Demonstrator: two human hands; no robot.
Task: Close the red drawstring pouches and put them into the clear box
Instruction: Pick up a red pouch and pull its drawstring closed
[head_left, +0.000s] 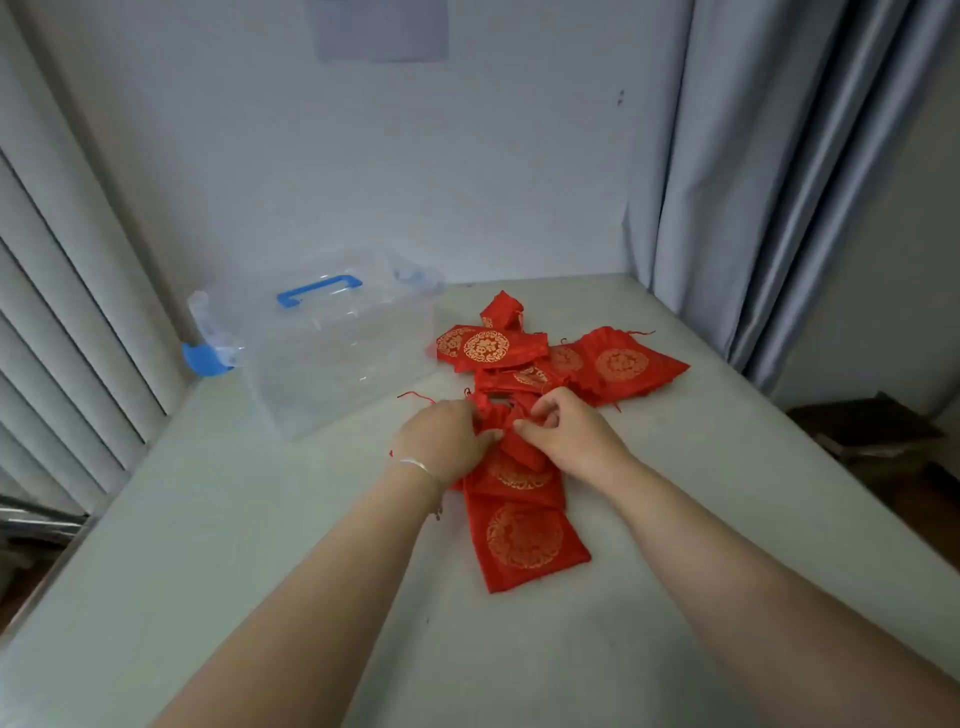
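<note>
Pale wall (415, 171), grey curtains (779, 182)

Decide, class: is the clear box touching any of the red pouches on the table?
Apart. The head view shows bare table between the clear box and the nearest red pouches.

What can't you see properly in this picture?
- Head view: the pouch mouth and strings are hidden by the left hand and right hand.
- The pile overlaps, so its pouches can't be counted.
- Whether the clear box is empty: see-through, glare.
- The wall paper is blurred.
</note>
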